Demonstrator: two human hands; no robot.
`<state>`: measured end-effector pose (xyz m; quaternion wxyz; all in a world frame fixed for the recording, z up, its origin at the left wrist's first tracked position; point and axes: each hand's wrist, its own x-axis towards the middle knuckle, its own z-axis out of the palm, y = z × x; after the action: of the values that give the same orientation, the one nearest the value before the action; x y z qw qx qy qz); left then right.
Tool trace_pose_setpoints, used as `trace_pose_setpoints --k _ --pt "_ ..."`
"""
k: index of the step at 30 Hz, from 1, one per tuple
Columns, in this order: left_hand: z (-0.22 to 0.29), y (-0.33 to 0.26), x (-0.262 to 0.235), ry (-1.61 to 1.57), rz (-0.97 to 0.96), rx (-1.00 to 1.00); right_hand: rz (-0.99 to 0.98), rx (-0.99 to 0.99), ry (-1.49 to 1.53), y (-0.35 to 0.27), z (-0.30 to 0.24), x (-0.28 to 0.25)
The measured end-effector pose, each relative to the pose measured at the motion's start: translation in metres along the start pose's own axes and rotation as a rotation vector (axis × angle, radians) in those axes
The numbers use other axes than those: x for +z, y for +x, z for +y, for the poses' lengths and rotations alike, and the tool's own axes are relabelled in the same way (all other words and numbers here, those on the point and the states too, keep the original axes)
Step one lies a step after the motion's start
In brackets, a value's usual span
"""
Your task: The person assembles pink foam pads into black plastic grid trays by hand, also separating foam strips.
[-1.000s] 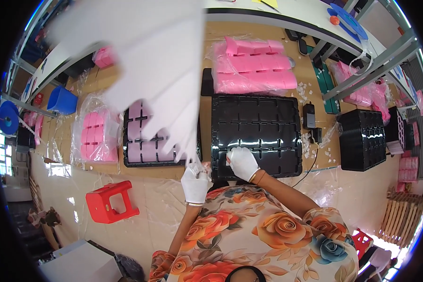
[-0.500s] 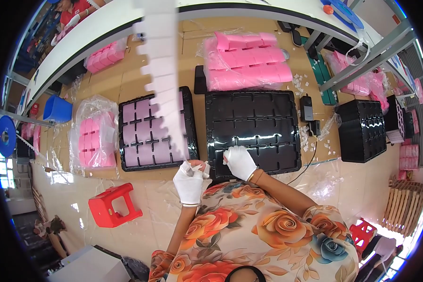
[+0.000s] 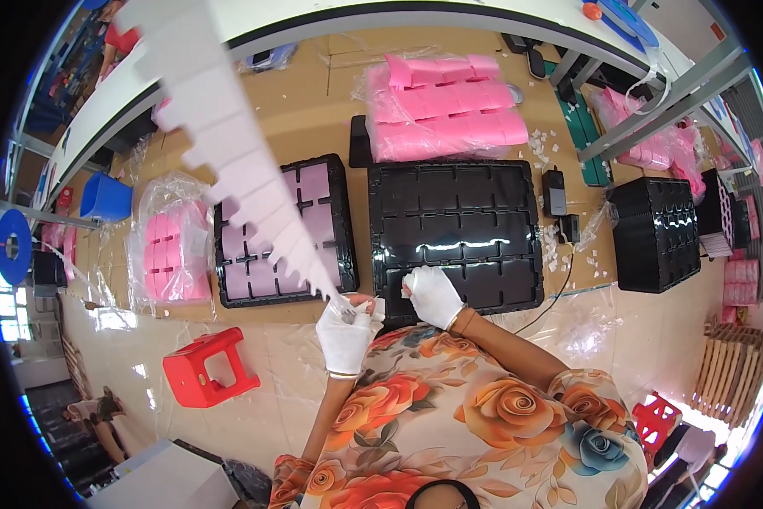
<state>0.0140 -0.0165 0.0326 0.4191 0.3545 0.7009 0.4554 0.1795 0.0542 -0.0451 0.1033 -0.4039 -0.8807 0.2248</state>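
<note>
My left hand (image 3: 344, 343), in a white glove with bare fingertips, pinches the lower end of a long white strip (image 3: 250, 182) with a notched left edge. The strip rises up and to the left, crossing in front of a black tray with pale mauve sheets (image 3: 261, 278). My right hand (image 3: 435, 297), also white-gloved, is closed over the near part of a second black tray (image 3: 458, 216), which bears dark sheets in its sections. Whatever its curled fingers hold, if anything, is hidden.
Pink sheet stacks in clear plastic lie behind (image 3: 445, 106) and at left (image 3: 173, 254). A black charger (image 3: 554, 193) with a cable sits among white scraps. Stacked black trays (image 3: 655, 233) stand at right. A red stool (image 3: 212, 369) and a blue bin (image 3: 106, 197) are at left.
The white strip has swung leftward at its top and now slants across the mauve-sheet tray. My left hand has shifted slightly right; my right hand has hardly moved.
</note>
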Motion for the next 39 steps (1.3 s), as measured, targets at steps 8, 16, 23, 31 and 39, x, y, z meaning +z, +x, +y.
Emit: trace_pose_setpoints --k 8,16,23,31,39 --pt "0.015 -0.007 0.005 -0.015 0.029 -0.069 0.227 0.158 0.528 -0.017 0.001 -0.016" --pt "-0.011 -0.004 0.011 0.004 0.040 -0.001 0.120 0.074 0.194 0.001 -0.003 -0.012" --pt "-0.005 -0.011 0.003 0.063 0.101 -0.007 0.075 0.132 0.032 0.007 -0.005 -0.001" --pt "-0.017 -0.017 0.000 -0.010 0.120 -0.025 0.185 0.220 0.276 0.002 -0.010 -0.001" --pt "-0.005 -0.018 0.002 -0.154 0.051 -0.104 0.073 0.135 0.050 0.006 -0.004 0.005"
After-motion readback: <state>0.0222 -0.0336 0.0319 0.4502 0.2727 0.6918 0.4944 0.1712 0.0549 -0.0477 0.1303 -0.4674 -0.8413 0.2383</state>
